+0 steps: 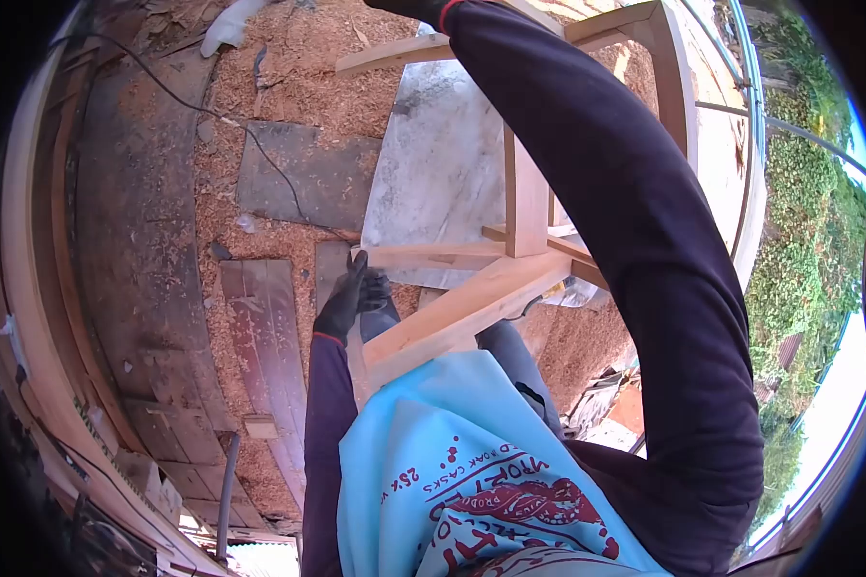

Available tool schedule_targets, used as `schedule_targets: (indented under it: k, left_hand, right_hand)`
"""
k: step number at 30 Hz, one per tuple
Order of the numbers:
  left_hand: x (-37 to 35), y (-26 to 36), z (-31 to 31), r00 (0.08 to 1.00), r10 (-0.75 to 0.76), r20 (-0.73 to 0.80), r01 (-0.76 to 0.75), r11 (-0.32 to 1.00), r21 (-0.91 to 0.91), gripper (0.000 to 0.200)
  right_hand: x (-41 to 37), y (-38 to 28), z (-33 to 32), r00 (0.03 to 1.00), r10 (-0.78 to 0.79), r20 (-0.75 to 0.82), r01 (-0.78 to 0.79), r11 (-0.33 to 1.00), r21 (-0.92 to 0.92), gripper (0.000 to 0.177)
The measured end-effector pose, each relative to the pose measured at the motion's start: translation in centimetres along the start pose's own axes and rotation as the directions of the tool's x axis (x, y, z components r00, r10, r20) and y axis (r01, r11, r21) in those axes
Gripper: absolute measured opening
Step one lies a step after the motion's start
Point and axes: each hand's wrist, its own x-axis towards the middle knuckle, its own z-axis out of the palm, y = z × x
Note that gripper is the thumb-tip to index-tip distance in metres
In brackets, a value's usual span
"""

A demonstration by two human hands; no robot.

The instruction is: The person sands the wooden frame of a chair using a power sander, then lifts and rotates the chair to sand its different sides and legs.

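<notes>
My left hand (pixel 349 299), in a dark glove with a red cuff edge, is at the left corner of a light wooden frame (pixel 471 313). Its fingers are curled at the end of a narrow wooden rail (pixel 433 256), and the thumb points up along it. Beyond the dark sleeve stretching to the top edge, only a sliver of my right hand (pixel 404 6) shows, also gloved. Its fingers are cut off by the picture edge, so its grip is hidden. The frame stands close against my blue shirt, with an upright post (pixel 525 197) rising from its joint.
A whitish, stained sheet (pixel 433 163) lies beyond the frame. Sawdust and shavings (pixel 293 72) cover the ground around flat boards (pixel 260 332). A black cable (pixel 277 165) runs across at left. Another curved wooden piece (pixel 678 82) stands at upper right, near metal rails and greenery.
</notes>
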Motion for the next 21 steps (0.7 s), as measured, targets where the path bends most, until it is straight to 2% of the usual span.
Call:
schedule_targets:
  k: [1,2,3,5,7,8,9,11,13,15,17,18,19,20,21]
  left_hand:
    - [-5.1,0.9,1.9,0.981,0.128,0.143,-0.1,0.977,-0.189,0.063]
    - [-10.2,2.0,3.9,0.926,0.252,0.28,-0.129,0.911,-0.391,0.066]
    - [-13.9,2.5,4.7,0.883,0.307,0.354,-0.154,0.903,-0.401,0.065]
    - [-18.4,2.6,4.4,0.852,0.354,0.386,-0.264,0.927,-0.267,0.065]
    - [-20.4,3.0,4.5,0.852,0.365,0.374,-0.342,0.931,-0.13,0.064]
    - [-20.7,3.1,4.8,0.852,0.371,0.369,-0.367,0.926,-0.083,0.063]
    - [-20.9,3.2,5.3,0.854,0.375,0.36,-0.386,0.922,-0.044,0.063]
    - [-21.3,3.3,6.4,0.848,0.39,0.36,-0.422,0.906,0.012,0.062]
    - [-22.0,3.4,7.3,0.839,0.406,0.361,-0.454,0.889,0.053,0.062]
    - [-23.2,3.8,7.9,0.841,0.418,0.344,-0.472,0.878,0.085,0.061]
    - [-24.2,4.2,8.5,0.848,0.422,0.32,-0.474,0.874,0.105,0.06]
    - [-24.6,4.4,8.7,0.855,0.419,0.304,-0.469,0.876,0.112,0.06]
    - [-24.3,4.7,9.0,0.857,0.432,0.282,-0.477,0.872,0.112,0.058]
    - [-23.7,4.3,8.5,0.868,0.424,0.257,-0.471,0.867,0.161,0.062]
    - [-23.4,3.9,8.7,0.875,0.414,0.252,-0.462,0.868,0.179,0.062]
  right_hand:
    - [-0.2,0.1,-0.1,0.999,-0.018,-0.05,0.018,1.0,-0.001,0.024]
    - [-0.2,-0.3,-0.8,0.999,-0.017,-0.043,0.016,1.0,-0.025,0.024]
    - [-0.3,-0.4,-0.9,0.999,-0.015,-0.032,0.014,0.999,-0.047,0.024]
    - [-0.3,-0.6,-0.6,0.998,0.061,0.006,-0.061,0.997,-0.038,0.031]
    - [-0.4,-1.7,-2.3,0.967,0.178,0.184,-0.155,0.979,-0.134,0.029]
    - [-0.4,-1.4,-1.4,0.983,0.171,0.064,-0.169,0.985,-0.034,0.031]
    - [-0.1,-1.6,-2.4,0.983,0.178,0.045,-0.176,0.984,-0.035,0.031]
    - [-0.3,-1.1,-4.4,0.902,0.235,0.363,-0.208,0.972,-0.11,0.046]
    - [-0.4,-0.1,-6.5,0.917,0.246,0.315,-0.235,0.969,-0.071,0.046]
    - [-1.8,-0.6,-12.6,0.936,0.091,0.34,-0.068,0.994,-0.081,0.051]
    - [-4.1,0.8,-21.4,0.997,-0.035,0.07,0.035,0.999,0.004,0.05]
    - [-6.2,2.0,-25.7,0.984,0.145,0.103,-0.14,0.989,-0.047,0.055]
    - [-8.0,2.6,-31.9,0.974,0.06,-0.22,-0.076,0.995,-0.065,0.049]
    - [-11.6,4.5,-35.1,0.898,0.408,-0.166,-0.406,0.913,0.043,0.062]
    - [-16.6,7.8,-36.8,0.862,0.463,-0.208,-0.473,0.881,0.0,0.054]
